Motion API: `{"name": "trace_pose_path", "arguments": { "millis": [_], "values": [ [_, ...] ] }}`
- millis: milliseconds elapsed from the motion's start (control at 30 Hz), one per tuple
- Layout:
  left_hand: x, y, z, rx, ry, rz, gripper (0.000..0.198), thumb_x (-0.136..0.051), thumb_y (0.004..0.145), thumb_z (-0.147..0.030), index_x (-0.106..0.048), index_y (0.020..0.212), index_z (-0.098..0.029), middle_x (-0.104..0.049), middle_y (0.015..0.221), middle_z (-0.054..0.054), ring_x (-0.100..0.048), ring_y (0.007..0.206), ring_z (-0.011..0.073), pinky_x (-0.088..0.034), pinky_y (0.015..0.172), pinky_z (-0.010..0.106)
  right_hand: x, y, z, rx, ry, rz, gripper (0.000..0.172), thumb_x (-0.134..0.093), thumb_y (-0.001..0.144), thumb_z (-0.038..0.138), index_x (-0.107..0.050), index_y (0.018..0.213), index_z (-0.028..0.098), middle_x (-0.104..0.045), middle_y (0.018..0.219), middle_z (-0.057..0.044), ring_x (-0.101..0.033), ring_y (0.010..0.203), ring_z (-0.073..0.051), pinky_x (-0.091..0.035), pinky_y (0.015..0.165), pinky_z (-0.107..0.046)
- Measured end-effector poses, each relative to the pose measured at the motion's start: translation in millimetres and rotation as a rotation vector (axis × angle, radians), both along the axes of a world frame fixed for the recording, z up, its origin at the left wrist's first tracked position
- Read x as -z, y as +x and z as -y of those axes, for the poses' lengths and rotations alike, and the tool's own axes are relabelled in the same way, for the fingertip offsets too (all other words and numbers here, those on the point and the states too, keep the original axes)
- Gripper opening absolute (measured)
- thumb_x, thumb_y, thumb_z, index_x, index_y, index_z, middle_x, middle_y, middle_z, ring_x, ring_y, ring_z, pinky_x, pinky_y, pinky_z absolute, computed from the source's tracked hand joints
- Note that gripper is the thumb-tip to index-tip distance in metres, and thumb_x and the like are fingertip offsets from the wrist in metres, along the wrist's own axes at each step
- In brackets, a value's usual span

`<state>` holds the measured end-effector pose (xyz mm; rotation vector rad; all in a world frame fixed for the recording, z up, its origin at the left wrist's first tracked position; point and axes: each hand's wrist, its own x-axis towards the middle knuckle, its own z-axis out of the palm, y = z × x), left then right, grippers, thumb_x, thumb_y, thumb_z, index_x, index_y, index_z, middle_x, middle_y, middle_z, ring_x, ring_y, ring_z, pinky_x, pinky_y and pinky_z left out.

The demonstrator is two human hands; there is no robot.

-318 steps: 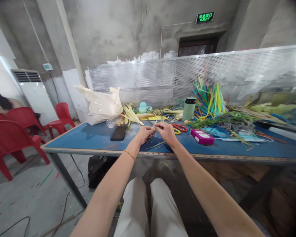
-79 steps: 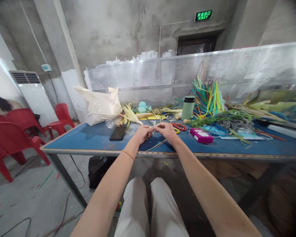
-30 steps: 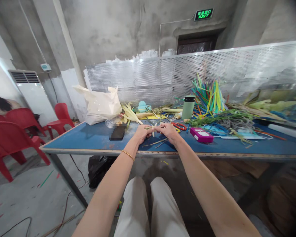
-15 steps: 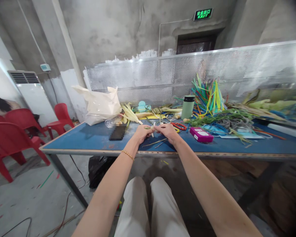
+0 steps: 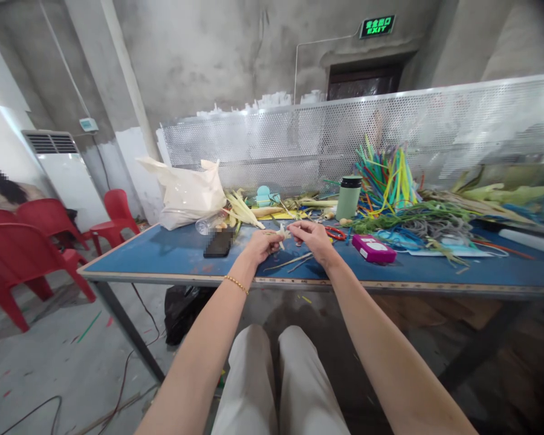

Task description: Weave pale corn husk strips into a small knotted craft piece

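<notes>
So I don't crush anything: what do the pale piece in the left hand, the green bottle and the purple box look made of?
Pale piece: perhaps dry plant husk, matt, from its whitish colour and thin ends; too small to be sure.
Green bottle: matt, evenly coloured body; coated metal or plastic.
Purple box: probably printed card, smooth, given its crisp edges and white patches.

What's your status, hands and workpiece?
Left hand pinching pale piece. Right hand close to it, contact unclear. Loose thin strips near both hands, not visibly blocking.
</notes>
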<state>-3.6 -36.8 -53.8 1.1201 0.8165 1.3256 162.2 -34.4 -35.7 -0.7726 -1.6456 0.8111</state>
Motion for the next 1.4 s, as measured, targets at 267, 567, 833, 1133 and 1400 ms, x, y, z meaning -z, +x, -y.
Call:
{"name": "trace_pose_path", "arguments": {
  "millis": [267,567,833,1133,1400],
  "values": [
    [-4.4,-0.7,3.3,0.013,-0.006,-0.017,0.026,-0.084,0.056,-0.014,-0.058,0.058,-0.012,-0.047,0.051,-0.003,-0.040,0.048,0.0049,-0.028,0.047,0.022,-1.4,-1.8,5.5,-0.184,-0.014,0.027,0.030,-0.072,0.071,0.041,-0.062,0.086,0.017,-0.071,0.078,-0.004,-0.072,0.064,-0.021,-0.055,0.067,-0.033],
    [-4.6,-0.5,1.7,0.006,-0.029,-0.029,0.026,-0.081,0.053,-0.012,-0.055,0.055,-0.013,-0.046,0.049,-0.004,-0.040,0.046,0.0051,-0.028,0.047,0.022,5.0,1.1,-3.3,-0.027,0.117,0.060,0.037,-0.071,0.073,0.054,-0.064,0.070,0.017,-0.066,0.072,-0.004,-0.057,0.052,-0.014,-0.047,0.053,-0.028],
    [-4.4,1.0,2.1,0.001,-0.014,-0.057,0.024,-0.080,0.053,-0.013,-0.057,0.058,-0.013,-0.049,0.051,-0.004,-0.040,0.046,0.0045,-0.028,0.046,0.021,7.1,-0.4,-6.2,0.019,0.118,0.087,0.031,-0.067,0.074,0.046,-0.071,0.082,0.016,-0.063,0.065,-0.003,-0.054,0.056,-0.015,-0.044,0.053,-0.028],
    [1.3,0.9,-1.4,-0.001,0.043,-0.113,0.024,-0.082,0.056,-0.018,-0.060,0.061,-0.012,-0.050,0.053,-0.003,-0.042,0.046,0.0052,-0.028,0.047,0.022,12.1,2.4,-17.6,0.161,0.318,0.287,0.014,-0.063,0.076,0.028,-0.072,0.074,0.018,-0.070,0.077,-0.007,-0.061,0.074,-0.020,-0.046,0.069,-0.032],
    [2.3,2.1,-0.1,-0.007,0.089,-0.159,0.034,-0.089,0.050,-0.027,-0.061,0.062,-0.011,-0.052,0.052,-0.002,-0.042,0.045,0.0054,-0.028,0.046,0.022,10.3,2.6,-15.2,0.194,0.327,0.362,0.011,-0.064,0.075,0.022,-0.074,0.073,0.019,-0.073,0.077,-0.007,-0.064,0.074,-0.021,-0.046,0.071,-0.031]
  ]
}}
